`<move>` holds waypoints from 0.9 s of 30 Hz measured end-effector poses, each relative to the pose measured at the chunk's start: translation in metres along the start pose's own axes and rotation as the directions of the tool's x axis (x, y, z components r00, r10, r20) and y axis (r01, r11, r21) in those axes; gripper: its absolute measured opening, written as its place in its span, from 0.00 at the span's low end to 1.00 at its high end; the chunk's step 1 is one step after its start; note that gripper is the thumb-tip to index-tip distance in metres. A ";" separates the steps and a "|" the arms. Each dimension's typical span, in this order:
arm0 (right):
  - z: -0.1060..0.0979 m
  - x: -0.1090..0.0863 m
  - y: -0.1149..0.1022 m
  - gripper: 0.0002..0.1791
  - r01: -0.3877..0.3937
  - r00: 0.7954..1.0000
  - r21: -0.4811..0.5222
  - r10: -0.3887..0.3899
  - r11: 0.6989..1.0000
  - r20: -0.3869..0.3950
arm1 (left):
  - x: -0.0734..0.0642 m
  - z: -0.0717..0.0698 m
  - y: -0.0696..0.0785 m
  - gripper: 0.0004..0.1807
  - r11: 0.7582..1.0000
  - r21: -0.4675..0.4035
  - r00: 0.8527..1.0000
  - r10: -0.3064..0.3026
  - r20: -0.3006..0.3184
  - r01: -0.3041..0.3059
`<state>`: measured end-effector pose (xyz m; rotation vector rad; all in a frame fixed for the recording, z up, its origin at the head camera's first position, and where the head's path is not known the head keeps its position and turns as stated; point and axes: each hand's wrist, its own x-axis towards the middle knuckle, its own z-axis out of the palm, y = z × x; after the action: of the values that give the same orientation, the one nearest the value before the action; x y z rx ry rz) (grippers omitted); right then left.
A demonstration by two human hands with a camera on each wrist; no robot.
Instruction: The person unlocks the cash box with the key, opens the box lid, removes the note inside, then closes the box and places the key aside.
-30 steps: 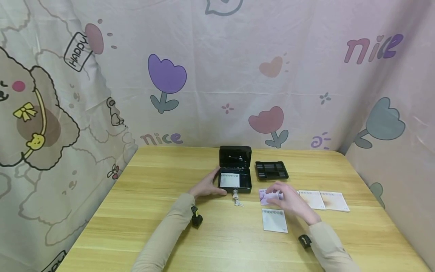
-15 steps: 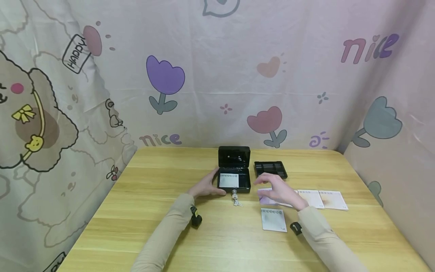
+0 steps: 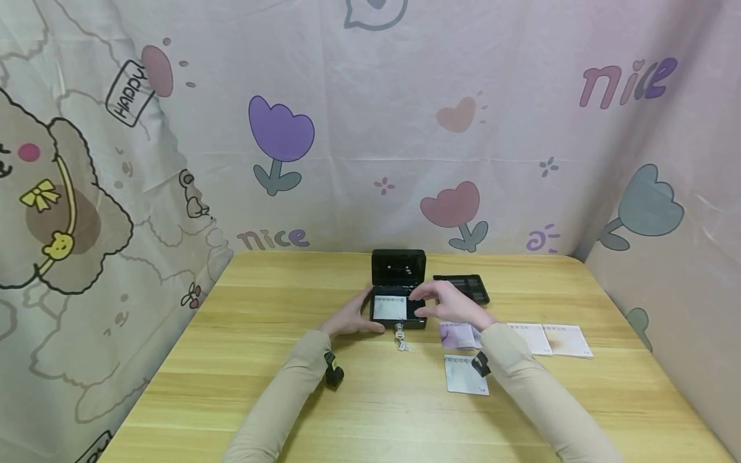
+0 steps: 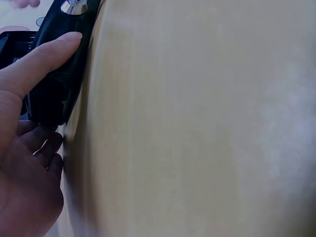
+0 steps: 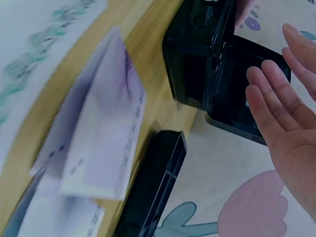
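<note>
My left hand (image 3: 350, 318) holds the left front corner of the black box (image 3: 415, 324), and my right hand (image 3: 451, 302) is released, hovering at the box's right half with thumb and fingers apart; whether a fingertip touches it I cannot tell.

From the left, my left forearm slants up to the right across the wooden table (image 3: 191, 360). The left wrist view shows what my head view hides: the thumb lies nearly straight along the box's front, the other fingers bent at its end.

In the box, its lid (image 3: 398, 267) raised at the back, a pale paper (image 3: 389, 307) lies to the left, which only the head view shows clearly. Keys (image 3: 402, 346) hang in front.

My right forearm slants up to the left; the right wrist view shows the palm side, fingers slightly bent, and nothing in them.

Near that wrist lies a purple paper (image 3: 455, 335), which the same view reveals as creased up into a ridge. A black tray (image 3: 477, 289) sits behind the hand, a greenish paper (image 3: 465, 376) nearer me, and two cream papers (image 3: 550, 340) side by side farthest right.
</note>
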<state>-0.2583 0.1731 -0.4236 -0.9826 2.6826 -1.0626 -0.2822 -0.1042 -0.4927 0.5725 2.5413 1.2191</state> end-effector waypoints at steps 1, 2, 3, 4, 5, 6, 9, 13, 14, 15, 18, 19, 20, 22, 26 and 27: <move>0.001 0.004 0.001 0.17 -0.005 1.000 0.011 0.005 1.000 0.004 | 0.000 0.000 0.000 0.64 1.000 -0.003 1.000 -0.001 0.000 0.001; 0.002 0.008 0.000 0.17 -0.012 1.000 0.024 0.012 1.000 0.008 | 0.000 0.000 0.000 0.64 1.000 -0.005 1.000 -0.001 -0.001 0.001; 0.003 0.012 0.000 0.17 -0.019 1.000 0.035 0.018 0.999 0.013 | 0.000 0.000 0.000 0.64 1.000 -0.005 1.000 -0.002 -0.003 0.002; 0.004 0.016 0.001 0.18 -0.024 1.000 0.046 0.023 0.999 0.020 | 0.000 0.000 0.000 0.64 1.000 -0.004 1.000 -0.003 -0.003 0.003; 0.006 0.020 0.002 0.18 -0.030 0.999 0.060 0.029 0.998 0.029 | 0.000 0.000 0.000 0.64 1.000 -0.003 1.000 -0.003 -0.004 0.003; 0.008 0.024 0.003 0.18 -0.038 0.999 0.071 0.035 0.997 0.040 | 0.000 0.000 0.000 0.64 1.000 -0.003 1.000 -0.003 -0.003 0.003; 0.013 0.034 0.008 0.19 -0.048 0.996 0.098 0.041 0.994 0.080 | 0.000 0.000 0.000 0.63 1.000 0.006 1.000 -0.004 -0.003 0.004; 0.019 0.045 0.013 0.19 -0.067 0.993 0.112 0.055 0.992 0.103 | 0.000 0.001 0.000 0.63 1.000 0.010 1.000 -0.005 -0.001 0.005; 0.020 0.047 0.014 0.18 -0.073 0.993 0.110 0.061 0.991 0.105 | 0.000 0.001 0.000 0.63 1.000 0.011 1.000 -0.003 0.000 0.003; 0.022 0.049 0.015 0.18 -0.085 0.992 0.107 0.073 0.991 0.106 | 0.000 0.001 0.000 0.63 1.000 0.008 1.000 -0.002 0.002 0.002; 0.026 0.055 0.019 0.17 -0.106 0.989 0.092 0.095 0.990 0.112 | -0.001 0.001 0.001 0.64 1.000 0.002 1.000 -0.002 0.008 0.002; 0.027 0.056 0.020 0.17 -0.107 0.989 0.087 0.096 0.991 0.115 | -0.001 0.001 0.001 0.64 1.000 -0.004 1.000 -0.001 0.008 0.001; 0.028 0.058 0.021 0.17 -0.102 0.989 0.083 0.092 0.991 0.119 | -0.001 0.001 0.001 0.64 1.000 -0.007 1.000 0.000 0.009 0.000; 0.030 0.060 0.023 0.17 -0.093 0.989 0.079 0.083 0.993 0.123 | -0.001 0.000 0.001 0.64 1.000 -0.012 1.000 -0.001 0.010 0.001; 0.033 0.065 0.027 0.17 -0.088 0.988 0.076 0.077 0.993 0.130 | 0.000 0.000 -0.001 0.64 1.000 -0.010 1.000 0.003 0.011 -0.003; 0.034 0.066 0.027 0.17 -0.088 0.988 0.072 0.078 0.994 0.131 | 0.000 0.000 -0.002 0.64 1.000 -0.009 1.000 0.004 0.011 -0.004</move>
<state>-0.3144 0.1289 -0.4569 -0.8855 2.5358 -1.0417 -0.2825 -0.1048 -0.4942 0.5808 2.5256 1.2241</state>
